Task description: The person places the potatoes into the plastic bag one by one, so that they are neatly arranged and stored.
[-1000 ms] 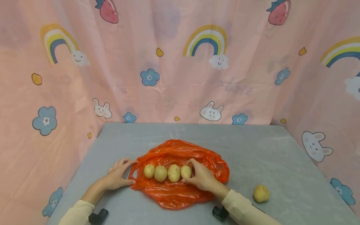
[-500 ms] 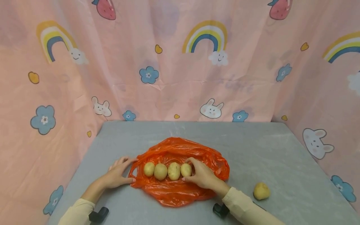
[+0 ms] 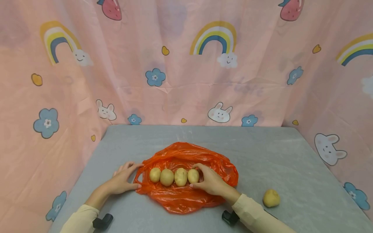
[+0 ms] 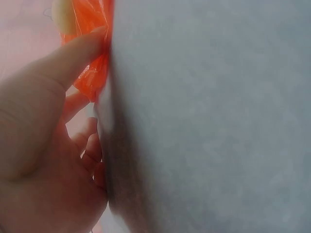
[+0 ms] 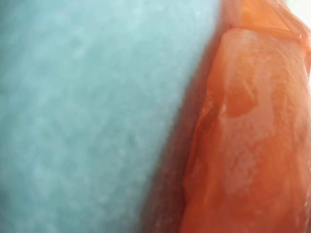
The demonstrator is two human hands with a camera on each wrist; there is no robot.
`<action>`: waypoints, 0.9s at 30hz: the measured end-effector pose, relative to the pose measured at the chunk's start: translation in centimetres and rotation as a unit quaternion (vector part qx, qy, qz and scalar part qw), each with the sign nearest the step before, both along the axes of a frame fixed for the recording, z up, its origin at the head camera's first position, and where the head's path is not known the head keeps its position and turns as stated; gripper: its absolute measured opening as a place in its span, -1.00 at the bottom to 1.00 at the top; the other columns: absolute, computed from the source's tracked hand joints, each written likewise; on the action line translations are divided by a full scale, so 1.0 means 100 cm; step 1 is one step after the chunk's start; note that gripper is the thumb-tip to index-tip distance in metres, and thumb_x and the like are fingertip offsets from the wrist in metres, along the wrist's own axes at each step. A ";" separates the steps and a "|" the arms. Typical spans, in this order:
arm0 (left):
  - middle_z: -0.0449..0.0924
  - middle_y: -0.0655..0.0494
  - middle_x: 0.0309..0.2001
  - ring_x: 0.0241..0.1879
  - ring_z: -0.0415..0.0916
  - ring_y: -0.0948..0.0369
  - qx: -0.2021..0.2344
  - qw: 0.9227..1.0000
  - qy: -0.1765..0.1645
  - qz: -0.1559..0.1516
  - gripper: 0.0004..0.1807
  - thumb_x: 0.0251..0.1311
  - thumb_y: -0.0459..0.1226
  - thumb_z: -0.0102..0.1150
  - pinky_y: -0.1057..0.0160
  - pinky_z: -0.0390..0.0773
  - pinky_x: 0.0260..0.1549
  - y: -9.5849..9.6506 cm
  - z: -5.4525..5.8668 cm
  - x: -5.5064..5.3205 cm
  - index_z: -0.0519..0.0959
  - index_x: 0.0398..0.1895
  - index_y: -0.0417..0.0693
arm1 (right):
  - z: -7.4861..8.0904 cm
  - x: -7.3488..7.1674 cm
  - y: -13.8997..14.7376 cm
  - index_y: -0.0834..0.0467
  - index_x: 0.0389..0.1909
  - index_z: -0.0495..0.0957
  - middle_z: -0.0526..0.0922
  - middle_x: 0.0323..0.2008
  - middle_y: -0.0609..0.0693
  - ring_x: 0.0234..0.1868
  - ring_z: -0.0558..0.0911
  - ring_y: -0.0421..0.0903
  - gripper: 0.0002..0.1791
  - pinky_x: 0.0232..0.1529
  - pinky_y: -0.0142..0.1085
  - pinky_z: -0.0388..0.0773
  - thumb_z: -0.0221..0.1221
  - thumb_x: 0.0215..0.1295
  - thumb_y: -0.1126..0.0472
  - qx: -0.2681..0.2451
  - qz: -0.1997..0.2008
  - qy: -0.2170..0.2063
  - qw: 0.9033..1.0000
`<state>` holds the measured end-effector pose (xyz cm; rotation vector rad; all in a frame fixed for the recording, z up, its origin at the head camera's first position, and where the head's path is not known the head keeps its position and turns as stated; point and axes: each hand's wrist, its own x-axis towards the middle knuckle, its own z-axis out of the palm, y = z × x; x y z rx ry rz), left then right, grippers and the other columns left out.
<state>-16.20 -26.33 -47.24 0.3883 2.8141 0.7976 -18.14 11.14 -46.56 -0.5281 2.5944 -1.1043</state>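
Note:
An orange plastic bag lies spread on the table. Several potatoes sit on it in a row, side by side. My right hand pinches the rightmost potato between thumb and index finger. My left hand is at the bag's left end, thumb and index finger spread apart with their tips on the bag beside its handle hole. In the left wrist view, the left thumb rests against the orange plastic. Only the bag's side and the tabletop fill the right wrist view, where the right hand is hidden.
A single potato lies on the grey table to the right of the bag, near the right sleeve. Pink printed curtains hang behind the table and along both sides. A dark wrist device shows beside the left sleeve.
Both hands hold nearly the same place, and the bag and potatoes stay put. The head view has shifted slightly.

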 end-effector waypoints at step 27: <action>0.21 -0.16 0.45 0.40 0.15 -0.23 0.018 1.000 -0.011 0.010 -0.14 0.01 0.13 0.47 -0.41 0.17 0.14 -0.008 -0.020 -0.007 0.36 0.43 0.33 | 0.054 0.013 0.065 0.25 0.21 0.49 0.59 0.12 0.28 -0.37 0.54 -0.20 -0.47 -0.38 -0.35 0.53 0.36 0.28 0.15 -0.083 -0.075 0.057 0.992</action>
